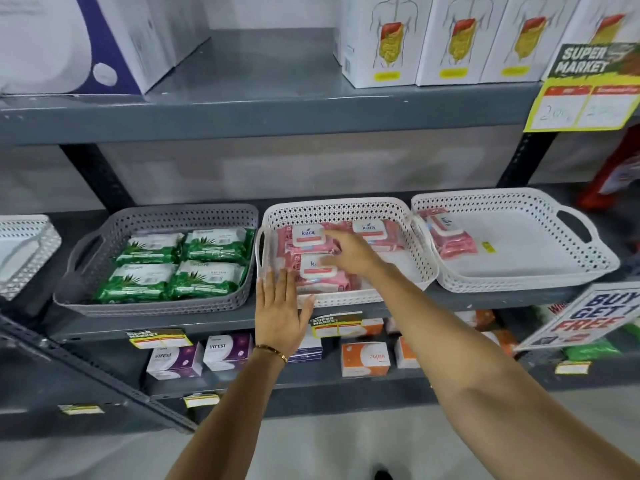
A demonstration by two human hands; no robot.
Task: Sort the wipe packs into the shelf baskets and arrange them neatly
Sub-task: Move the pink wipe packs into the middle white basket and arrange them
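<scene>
Three baskets stand side by side on the middle shelf. The grey basket [104,233] holds several green wipe packs [180,261] in neat rows. In the middle white basket [346,206] lie three pink packs [308,237]. My right hand [349,251] rests flat over them, fingers spread, holding nothing. My left hand [280,310] lies open against that basket's front left rim. The right white basket [519,202] has pink packs [446,233] stacked at its left end only.
Another white basket [24,251] sits at the far left. White boxes [457,39] fill the top shelf, with a gap in its middle. Small purple and orange boxes [367,358] line the lower shelf. Price signs [588,95] hang at the right.
</scene>
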